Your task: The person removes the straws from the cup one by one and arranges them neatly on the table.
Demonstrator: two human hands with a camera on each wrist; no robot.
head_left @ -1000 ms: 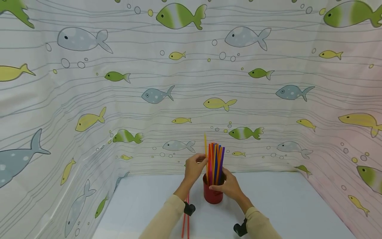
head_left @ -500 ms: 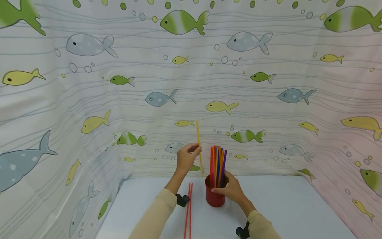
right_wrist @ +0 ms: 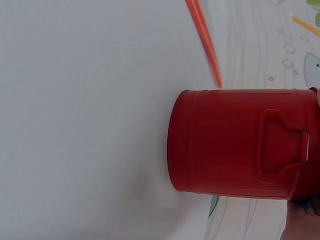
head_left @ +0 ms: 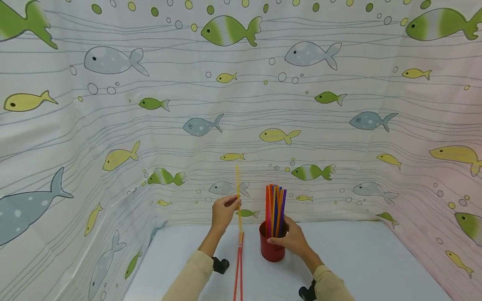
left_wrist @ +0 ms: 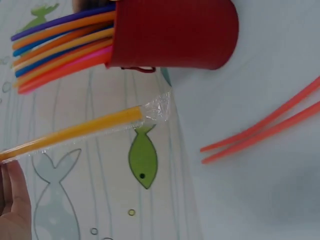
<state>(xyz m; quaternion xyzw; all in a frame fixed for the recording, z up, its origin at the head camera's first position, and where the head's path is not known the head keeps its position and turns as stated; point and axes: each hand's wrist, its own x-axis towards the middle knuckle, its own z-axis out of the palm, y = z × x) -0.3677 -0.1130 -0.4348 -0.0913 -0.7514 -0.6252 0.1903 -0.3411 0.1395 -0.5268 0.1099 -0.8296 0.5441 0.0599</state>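
Note:
Pinched in my left hand is a yellow drinking straw, held nearly upright. In the left wrist view, a clear wrapper sticks out past the straw's lower end. A red can with a small side handle stands on the table to the right. My right hand grips this can near its rim, thumb in front. Several orange, blue, purple, pink and red straws stand inside it. Two red straws lie on the table below the yellow one.
A white table supports the can and loose straws. Behind it and at both sides hangs a light sheet printed with fish. Small black devices sit on both wrists.
My left hand has drawn the yellow straw out of the can, carried it left, then lowered it above the two red straws. The right hand keeps its hold on the can.

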